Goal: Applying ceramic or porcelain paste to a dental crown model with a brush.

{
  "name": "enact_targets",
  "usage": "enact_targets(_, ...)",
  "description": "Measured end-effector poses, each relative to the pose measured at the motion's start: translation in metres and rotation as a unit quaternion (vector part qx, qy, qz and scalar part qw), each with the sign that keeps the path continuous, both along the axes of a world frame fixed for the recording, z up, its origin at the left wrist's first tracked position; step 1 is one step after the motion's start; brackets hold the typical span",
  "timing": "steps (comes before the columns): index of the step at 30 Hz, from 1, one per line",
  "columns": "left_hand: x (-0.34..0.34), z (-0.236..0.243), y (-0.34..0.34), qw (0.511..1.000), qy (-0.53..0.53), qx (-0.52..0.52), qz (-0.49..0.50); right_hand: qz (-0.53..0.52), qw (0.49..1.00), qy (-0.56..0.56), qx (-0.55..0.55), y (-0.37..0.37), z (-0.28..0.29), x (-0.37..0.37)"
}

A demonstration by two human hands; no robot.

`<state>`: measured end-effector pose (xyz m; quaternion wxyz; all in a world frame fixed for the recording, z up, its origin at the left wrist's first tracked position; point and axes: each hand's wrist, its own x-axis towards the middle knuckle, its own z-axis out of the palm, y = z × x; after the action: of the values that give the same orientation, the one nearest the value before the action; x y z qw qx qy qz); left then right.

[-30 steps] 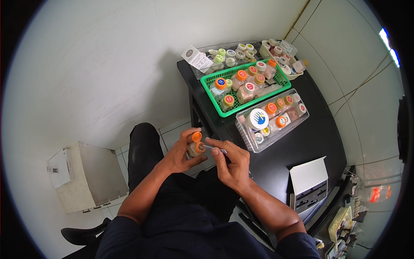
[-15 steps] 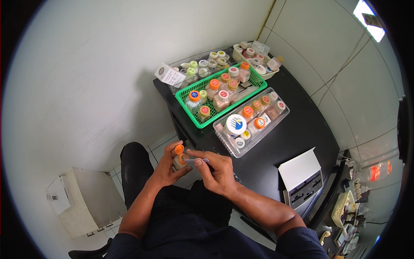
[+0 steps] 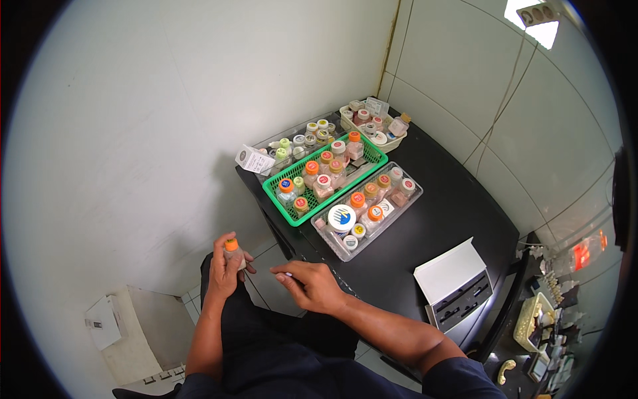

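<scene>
My left hand (image 3: 224,274) is closed around a small clear bottle (image 3: 234,257) of pinkish-beige powder. Its orange cap (image 3: 230,244) is at the top, beneath my index finger. To the right, my right hand (image 3: 315,286) is pinched on a thin, pale stick-like tool (image 3: 288,274); only a short bit shows between the fingers. The two hands are apart, in front of the table's left edge. Nearest to them on the table, a clear plastic tray (image 3: 352,258) holds several small jars, including one with a wide white lid (image 3: 342,218).
A green basket (image 3: 292,221) of capped bottles stands behind the clear tray on the black table (image 3: 392,279). Farther back are more jars and a cream basket (image 3: 397,143). An open white case (image 3: 452,272) lies at right. A cabinet (image 3: 149,326) stands low at left.
My left hand has moved left and turned the bottle upright; its orange cap, earlier held beside the open mouth, is now at the top. My right hand has drawn the tool away from the bottle.
</scene>
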<state>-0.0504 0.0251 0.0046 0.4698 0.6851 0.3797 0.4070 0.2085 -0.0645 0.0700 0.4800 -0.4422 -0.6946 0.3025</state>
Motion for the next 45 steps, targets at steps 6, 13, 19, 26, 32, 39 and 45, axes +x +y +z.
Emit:
enact_targets(6, 0.037, 0.068, 0.008, 0.995, -0.101, 0.011, -0.017, 0.025, 0.994, -0.105, 0.01, 0.002, -0.008, -0.005)
enact_targets(13, 0.075, 0.105, 0.022, 0.99, -0.084, 0.045, -0.108, 0.037, 0.984, -0.175, 0.005, 0.002, -0.004, -0.006)
enact_targets(19, 0.129, 0.124, 0.055, 0.981, -0.102, 0.103, -0.131, 0.05, 0.987, -0.15, -0.008, 0.004, -0.007, -0.005)
enact_targets(26, 0.202, 0.163, 0.119, 0.958, 0.044, 0.265, -0.103, 0.054, 0.989, -0.136, -0.018, 0.004, -0.003, -0.007)
enact_targets(32, 0.257, 0.171, 0.132, 0.93, 0.157, 0.325, -0.071, 0.048, 0.988, -0.146, -0.021, 0.003, -0.007, -0.006)
enact_targets(39, 0.279, 0.153, 0.137, 0.916, 0.226, 0.312, -0.113, 0.063, 0.989, -0.13, -0.038, 0.004, -0.006, -0.004)
enact_targets(45, 0.284, 0.152, 0.141, 0.895, 0.309, 0.295, -0.127, 0.066, 0.987, -0.139, -0.039, 0.003, -0.006, -0.005)
